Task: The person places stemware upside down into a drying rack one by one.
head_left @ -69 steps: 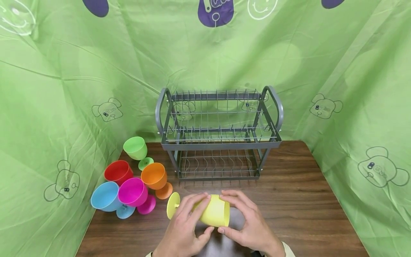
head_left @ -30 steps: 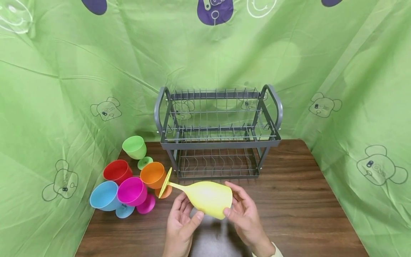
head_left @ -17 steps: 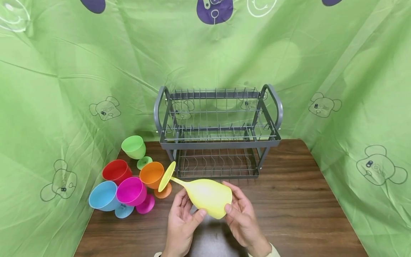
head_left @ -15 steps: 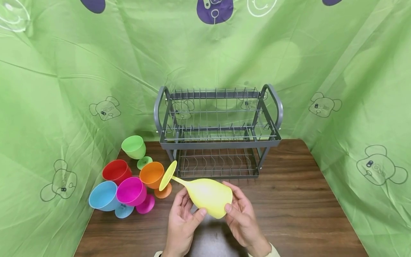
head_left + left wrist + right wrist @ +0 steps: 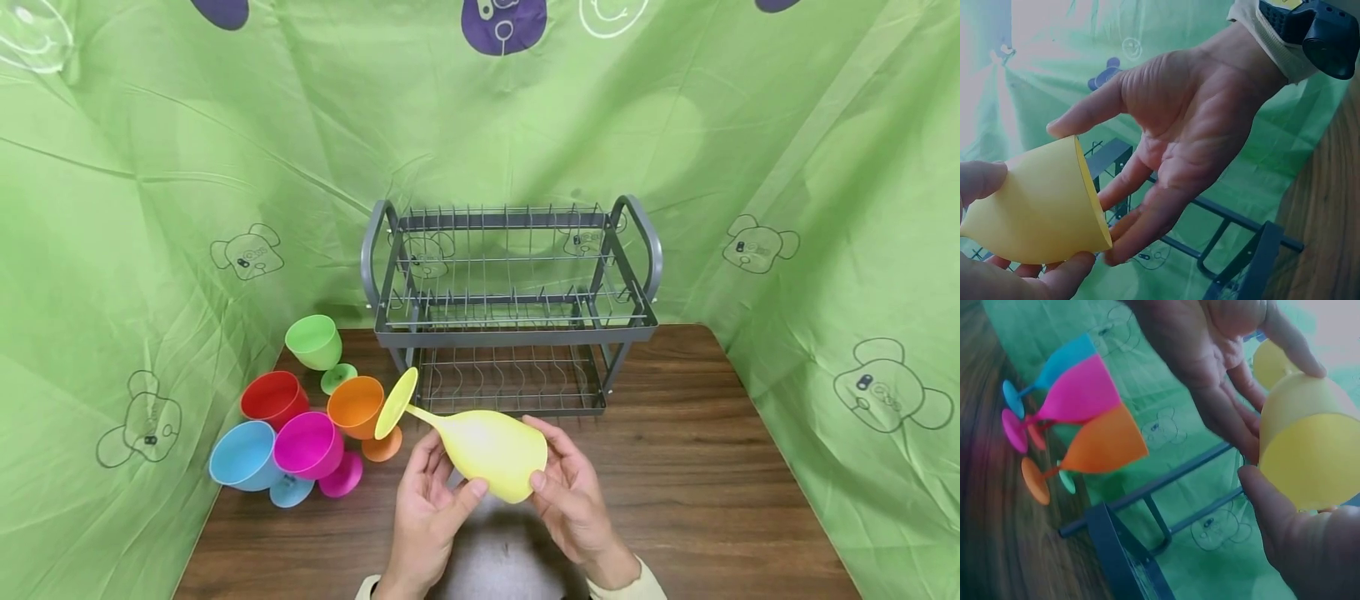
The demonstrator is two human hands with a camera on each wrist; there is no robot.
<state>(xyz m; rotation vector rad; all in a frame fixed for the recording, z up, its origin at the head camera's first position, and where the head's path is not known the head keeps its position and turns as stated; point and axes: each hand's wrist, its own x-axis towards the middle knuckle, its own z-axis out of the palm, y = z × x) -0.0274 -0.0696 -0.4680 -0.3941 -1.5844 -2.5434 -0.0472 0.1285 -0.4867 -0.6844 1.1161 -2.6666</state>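
A yellow plastic goblet point(image 5: 491, 454) is held above the table, tilted on its side, its base up to the left and its rim to the right. My left hand point(image 5: 427, 517) grips the bowl near the stem, with the thumb on the front. At the rim, my right hand point(image 5: 573, 504) pinches the bowl between thumb and fingers. The right wrist view looks into the goblet's mouth point(image 5: 1310, 462), with nothing seen inside. In the left wrist view my right hand point(image 5: 1179, 131) reaches around the rim; some fingers are hidden behind the bowl.
To the left stand blue point(image 5: 243, 457), magenta point(image 5: 307, 447), red point(image 5: 273, 400), orange point(image 5: 356, 407) and green point(image 5: 313, 342) goblets, close together. A dark two-tier dish rack point(image 5: 517, 337) stands at the table's back. Green cloth point(image 5: 480, 125) hangs around the brown wooden table point(image 5: 712, 467).
The goblet has been lifted and turned, so its base now points up-left and its bowl faces the head camera. Both hands shifted their hold. Over the last half second it rose slightly.
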